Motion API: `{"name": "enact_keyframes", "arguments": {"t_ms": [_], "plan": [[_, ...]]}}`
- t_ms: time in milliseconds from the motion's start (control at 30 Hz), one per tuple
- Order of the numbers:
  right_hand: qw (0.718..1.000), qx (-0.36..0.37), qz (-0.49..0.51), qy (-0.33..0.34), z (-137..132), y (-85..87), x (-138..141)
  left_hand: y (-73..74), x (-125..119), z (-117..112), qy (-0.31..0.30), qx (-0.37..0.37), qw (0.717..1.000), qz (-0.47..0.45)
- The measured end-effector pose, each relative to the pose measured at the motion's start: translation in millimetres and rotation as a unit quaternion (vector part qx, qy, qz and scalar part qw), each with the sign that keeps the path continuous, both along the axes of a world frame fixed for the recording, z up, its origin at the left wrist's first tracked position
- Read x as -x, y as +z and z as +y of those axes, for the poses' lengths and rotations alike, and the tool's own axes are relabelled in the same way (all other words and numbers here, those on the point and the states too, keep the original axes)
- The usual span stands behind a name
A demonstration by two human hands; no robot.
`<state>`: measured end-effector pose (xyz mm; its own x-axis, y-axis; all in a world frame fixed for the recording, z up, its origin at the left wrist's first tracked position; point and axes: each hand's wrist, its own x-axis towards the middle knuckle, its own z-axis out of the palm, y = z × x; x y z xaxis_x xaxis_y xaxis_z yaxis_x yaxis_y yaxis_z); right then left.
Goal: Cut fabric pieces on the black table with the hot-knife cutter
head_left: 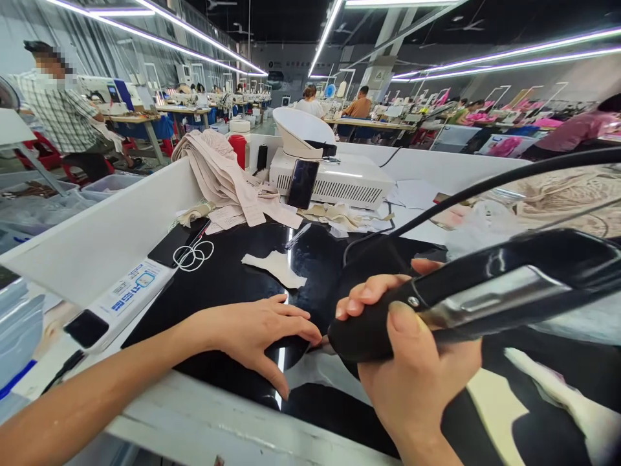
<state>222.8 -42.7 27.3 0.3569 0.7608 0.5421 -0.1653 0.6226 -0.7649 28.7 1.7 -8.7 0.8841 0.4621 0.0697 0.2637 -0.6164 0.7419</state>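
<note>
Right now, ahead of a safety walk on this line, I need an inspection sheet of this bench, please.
Surface: glossy black worktop, white side wall at left.
Job's things: black handheld tool, tip low beside the left fingertips; small beige cut piece loose behind.
Clutter: beige fabric stack, white machine with a phone leaning on it, white rings, red bottle.
Hands: left hand open, flat on the worktop; right hand closed round the tool.
Cables: black cable arcs across the bench's right side.
Surroundings: person in a checked shirt at left; others at sewing tables behind.
</note>
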Motion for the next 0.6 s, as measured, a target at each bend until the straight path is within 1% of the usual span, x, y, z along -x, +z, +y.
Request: {"name": "enact_keyframes", "arguments": {"t_ms": [233, 333, 467, 600], "plan": [[0.999, -0.005, -0.003, 0.037, -7, 1.4, 3, 0.8, -2, 0, -0.012, -0.036, 0.999, -0.001], [0.999, -0.001, 0.007, 0.039, -8, 2.2, 5, 2.0, -3, 0, -0.011, -0.039, 0.999, 0.005], [0.998, -0.004, 0.026, 0.060, -12, 2.9, 11, 3.2, -5, 1, -0.013, -0.041, 0.999, 0.025], [0.997, -0.006, 0.013, 0.073, -16, 1.8, 16, 2.6, -6, 1, -0.019, -0.041, 0.999, 0.014]]}}
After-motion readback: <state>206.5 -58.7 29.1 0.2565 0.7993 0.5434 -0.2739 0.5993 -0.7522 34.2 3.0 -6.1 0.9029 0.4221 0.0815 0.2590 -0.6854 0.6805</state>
